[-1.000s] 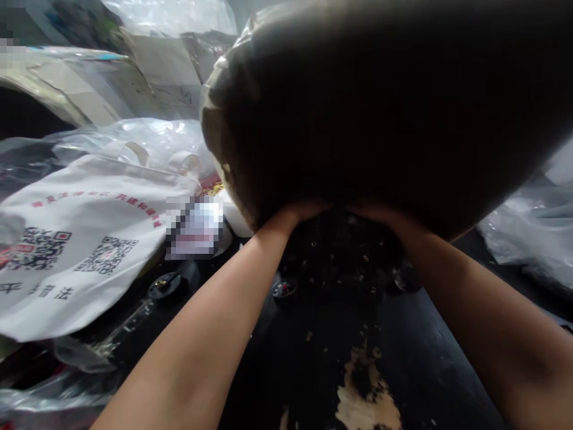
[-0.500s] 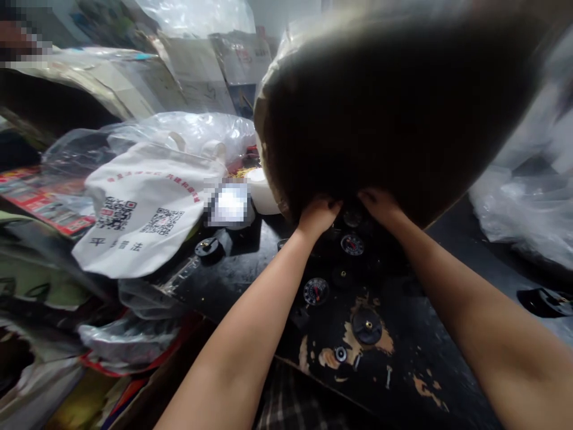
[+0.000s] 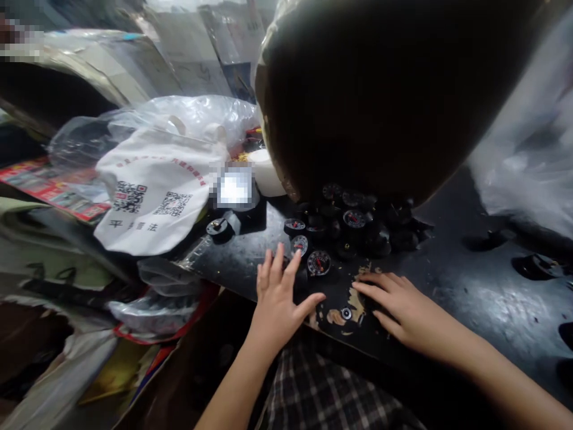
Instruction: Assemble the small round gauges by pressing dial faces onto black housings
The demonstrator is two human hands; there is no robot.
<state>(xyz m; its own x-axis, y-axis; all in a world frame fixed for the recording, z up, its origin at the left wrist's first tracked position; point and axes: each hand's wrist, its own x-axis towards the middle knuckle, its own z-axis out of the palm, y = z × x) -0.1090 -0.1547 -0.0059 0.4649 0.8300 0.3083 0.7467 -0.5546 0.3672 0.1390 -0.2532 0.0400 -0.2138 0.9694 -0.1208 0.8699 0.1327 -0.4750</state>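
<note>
My left hand (image 3: 277,301) is open over the front edge of the black table, fingers spread and pointing at the dials. Beyond its thumb lies a round black dial gauge (image 3: 319,263) with a red needle. Another dial gauge (image 3: 299,245) is at its fingertips. My right hand (image 3: 400,301) lies low over the worn patch of the tabletop, fingers stretched out and apart; what is under its palm is hidden. Left of it sits a small silver-centred round part (image 3: 346,313). More dial gauges (image 3: 354,219) and black round parts (image 3: 347,248) are heaped behind.
A large dark hollow shape (image 3: 380,107) with a pale ragged edge looms over the heap. To the left are a white cloth bag (image 3: 156,209), a white roll (image 3: 268,173) and a black round part (image 3: 218,228). Clear plastic (image 3: 523,155) bunches at the right.
Both hands have come back from under the dark hollow shape towards the front edge. More gauges and black parts now show in the heap on the table.
</note>
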